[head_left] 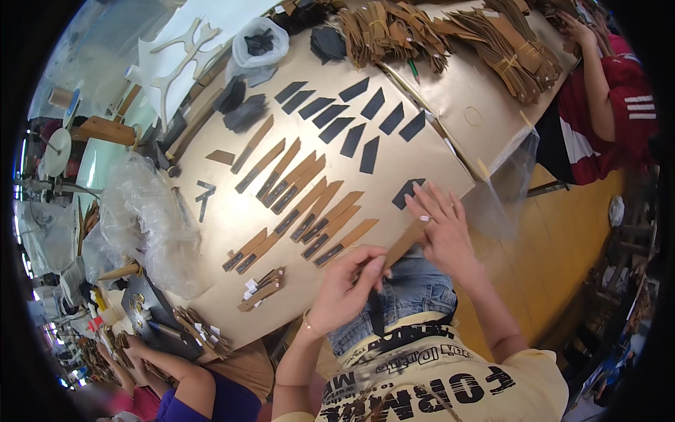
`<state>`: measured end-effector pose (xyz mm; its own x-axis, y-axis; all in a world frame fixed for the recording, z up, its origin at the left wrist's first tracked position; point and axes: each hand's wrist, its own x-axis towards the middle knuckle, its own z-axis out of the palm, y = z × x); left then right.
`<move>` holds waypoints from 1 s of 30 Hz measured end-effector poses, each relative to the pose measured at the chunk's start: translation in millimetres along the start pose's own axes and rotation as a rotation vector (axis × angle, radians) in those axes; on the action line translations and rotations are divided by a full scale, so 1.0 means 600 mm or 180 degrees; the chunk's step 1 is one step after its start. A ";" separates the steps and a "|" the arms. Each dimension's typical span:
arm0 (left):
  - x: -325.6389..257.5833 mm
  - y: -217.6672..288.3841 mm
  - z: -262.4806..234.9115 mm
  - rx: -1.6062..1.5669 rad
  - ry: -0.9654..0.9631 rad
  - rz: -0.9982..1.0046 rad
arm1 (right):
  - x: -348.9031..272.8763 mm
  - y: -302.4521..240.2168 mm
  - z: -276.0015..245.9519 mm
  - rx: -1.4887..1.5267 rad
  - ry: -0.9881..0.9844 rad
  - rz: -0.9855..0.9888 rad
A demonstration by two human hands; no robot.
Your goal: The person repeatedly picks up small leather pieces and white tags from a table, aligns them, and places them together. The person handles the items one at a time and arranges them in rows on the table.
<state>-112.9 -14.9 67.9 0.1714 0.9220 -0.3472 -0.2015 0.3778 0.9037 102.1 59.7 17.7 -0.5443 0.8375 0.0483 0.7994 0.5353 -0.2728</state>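
Observation:
My left hand and my right hand together hold one tan leather strip at the near edge of the brown board. The left hand pinches its lower end, where a dark strip hangs down over my lap. The right hand's fingers press its upper end, beside a black cut piece. Rows of tan strips with black ends lie on the board to the left of my hands. Farther back lie several black angled pieces.
Bundles of tan strips are piled at the far end. A person in a red top works at the right. Another person's arms work at the lower left. Clear plastic bags sit at the left edge.

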 end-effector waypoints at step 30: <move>0.095 -0.041 0.045 0.1798 0.1211 0.0703 | 0.061 0.015 -0.017 0.2767 0.0510 0.0857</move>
<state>-72.2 25.9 32.8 -0.1846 0.9765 -0.1114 0.3552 0.1719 0.9189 92.2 96.5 27.1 -0.2742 0.9617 -0.0067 0.3866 0.1039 -0.9164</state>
